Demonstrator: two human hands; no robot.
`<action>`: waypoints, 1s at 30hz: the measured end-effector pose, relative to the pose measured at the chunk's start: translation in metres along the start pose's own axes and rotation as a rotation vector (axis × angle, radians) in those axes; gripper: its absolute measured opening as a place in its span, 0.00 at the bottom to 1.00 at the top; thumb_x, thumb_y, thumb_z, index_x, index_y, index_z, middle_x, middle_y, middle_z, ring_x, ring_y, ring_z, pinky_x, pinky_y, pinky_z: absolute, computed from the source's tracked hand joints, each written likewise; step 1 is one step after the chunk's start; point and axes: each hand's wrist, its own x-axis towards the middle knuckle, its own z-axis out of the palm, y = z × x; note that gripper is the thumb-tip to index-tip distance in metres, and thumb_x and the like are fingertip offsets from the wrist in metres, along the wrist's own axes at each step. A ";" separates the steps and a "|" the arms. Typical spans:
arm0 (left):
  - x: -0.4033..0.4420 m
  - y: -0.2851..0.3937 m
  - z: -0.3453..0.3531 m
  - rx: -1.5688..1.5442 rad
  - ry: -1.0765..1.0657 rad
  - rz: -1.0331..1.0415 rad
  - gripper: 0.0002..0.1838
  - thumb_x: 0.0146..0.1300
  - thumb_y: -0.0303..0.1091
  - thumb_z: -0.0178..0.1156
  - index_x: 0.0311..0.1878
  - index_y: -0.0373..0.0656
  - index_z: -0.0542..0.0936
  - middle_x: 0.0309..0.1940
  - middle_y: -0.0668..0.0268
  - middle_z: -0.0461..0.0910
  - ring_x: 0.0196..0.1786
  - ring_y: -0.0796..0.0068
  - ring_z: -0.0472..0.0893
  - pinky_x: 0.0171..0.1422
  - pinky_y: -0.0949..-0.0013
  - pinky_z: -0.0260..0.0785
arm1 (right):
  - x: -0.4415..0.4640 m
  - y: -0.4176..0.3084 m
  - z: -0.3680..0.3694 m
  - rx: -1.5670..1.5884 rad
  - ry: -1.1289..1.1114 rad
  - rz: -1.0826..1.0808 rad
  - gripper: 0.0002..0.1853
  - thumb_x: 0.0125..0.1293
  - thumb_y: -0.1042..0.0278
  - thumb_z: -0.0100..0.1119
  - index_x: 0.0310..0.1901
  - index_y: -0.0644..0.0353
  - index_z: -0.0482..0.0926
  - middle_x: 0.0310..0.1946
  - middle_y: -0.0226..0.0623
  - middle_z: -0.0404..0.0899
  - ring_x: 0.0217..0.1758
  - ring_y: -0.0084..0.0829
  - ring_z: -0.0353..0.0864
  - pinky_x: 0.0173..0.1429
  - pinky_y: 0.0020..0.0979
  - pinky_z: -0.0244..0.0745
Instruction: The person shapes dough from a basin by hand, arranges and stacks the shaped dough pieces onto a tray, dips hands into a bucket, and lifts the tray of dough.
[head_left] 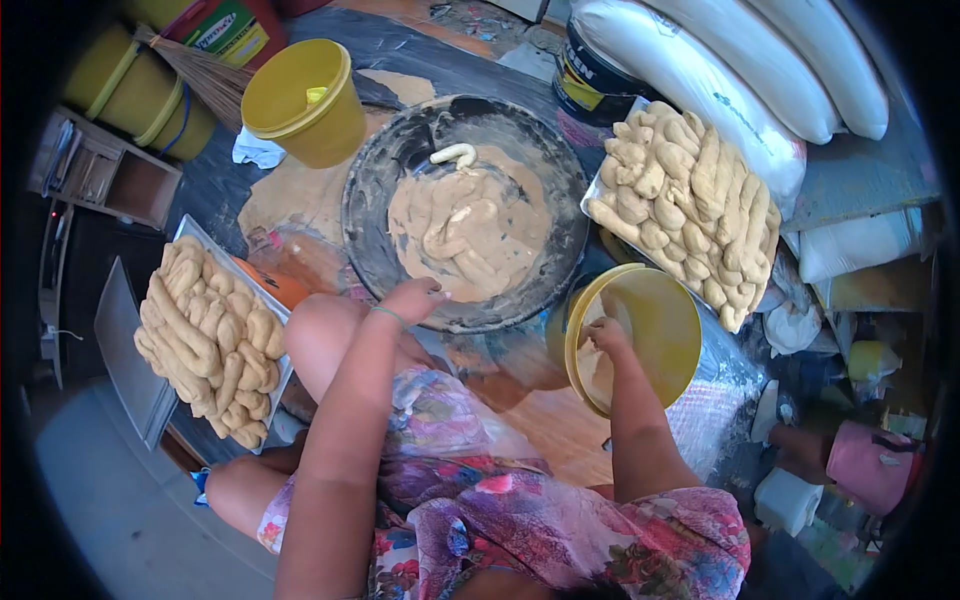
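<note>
My left hand (413,301) is over the near rim of a wide black basin (361,190), fingers loosely apart and holding nothing visible. Inside the basin lies light brown powder (520,215) with dusted dough pieces (462,228) in it, and one paler curved dough piece (455,154) rests at the far side. My right hand (606,334) reaches into a yellow bucket (668,375), above similar powder (597,372). Its fingers are curled together, and what they hold, if anything, is hidden.
Trays heaped with dough pieces stand at left (215,335) and right (690,200). Beyond the basin are another yellow bucket (310,115), a dark paint bucket (590,80) and stacked white sacks (690,85). A broom (205,75) leans at far left.
</note>
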 end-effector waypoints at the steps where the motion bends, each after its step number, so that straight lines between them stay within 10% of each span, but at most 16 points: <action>1: 0.001 -0.001 0.001 0.015 0.006 0.016 0.27 0.62 0.52 0.55 0.51 0.36 0.78 0.47 0.49 0.79 0.53 0.52 0.77 0.57 0.60 0.68 | 0.004 -0.007 0.000 -0.145 0.054 0.025 0.19 0.60 0.67 0.60 0.50 0.70 0.76 0.31 0.37 0.80 0.29 0.32 0.81 0.33 0.31 0.78; 7: 0.000 0.014 -0.009 0.024 -0.066 -0.067 0.29 0.61 0.53 0.56 0.54 0.37 0.77 0.52 0.48 0.77 0.57 0.53 0.76 0.61 0.60 0.65 | 0.042 0.026 0.037 -0.213 -0.138 -0.013 0.19 0.62 0.61 0.57 0.50 0.67 0.76 0.34 0.37 0.81 0.32 0.32 0.82 0.34 0.34 0.79; 15: 0.002 0.010 -0.008 0.009 -0.100 -0.057 0.30 0.62 0.57 0.53 0.53 0.37 0.77 0.50 0.46 0.77 0.55 0.49 0.76 0.59 0.58 0.66 | 0.073 0.044 0.062 0.717 -0.650 0.210 0.20 0.64 0.54 0.53 0.49 0.62 0.77 0.36 0.37 0.82 0.35 0.32 0.83 0.35 0.37 0.80; 18: 0.005 0.009 -0.003 0.069 -0.064 -0.032 0.30 0.62 0.55 0.54 0.55 0.37 0.76 0.49 0.48 0.79 0.52 0.53 0.78 0.57 0.60 0.68 | 0.032 0.011 0.047 0.769 -0.335 0.252 0.16 0.67 0.58 0.49 0.48 0.59 0.76 0.40 0.38 0.81 0.40 0.33 0.82 0.38 0.37 0.81; 21: 0.007 0.009 -0.002 0.068 -0.069 -0.007 0.30 0.62 0.55 0.54 0.55 0.37 0.76 0.48 0.48 0.79 0.52 0.54 0.78 0.57 0.60 0.68 | -0.013 -0.013 0.021 1.100 -0.512 -0.013 0.13 0.66 0.60 0.50 0.45 0.58 0.77 0.41 0.38 0.80 0.42 0.34 0.81 0.40 0.37 0.81; 24: 0.004 0.012 -0.003 0.045 -0.085 -0.010 0.30 0.62 0.54 0.54 0.55 0.36 0.76 0.49 0.47 0.78 0.52 0.54 0.78 0.57 0.60 0.68 | -0.030 -0.010 -0.001 1.298 -0.108 0.052 0.11 0.66 0.62 0.51 0.44 0.57 0.77 0.37 0.36 0.80 0.37 0.34 0.81 0.39 0.37 0.81; 30: -0.004 0.015 -0.008 0.029 -0.120 0.003 0.31 0.61 0.54 0.55 0.55 0.36 0.76 0.50 0.46 0.78 0.54 0.53 0.78 0.59 0.60 0.67 | -0.063 -0.007 -0.035 1.826 -0.023 -0.217 0.08 0.66 0.63 0.49 0.36 0.57 0.76 0.28 0.36 0.77 0.28 0.35 0.78 0.37 0.36 0.80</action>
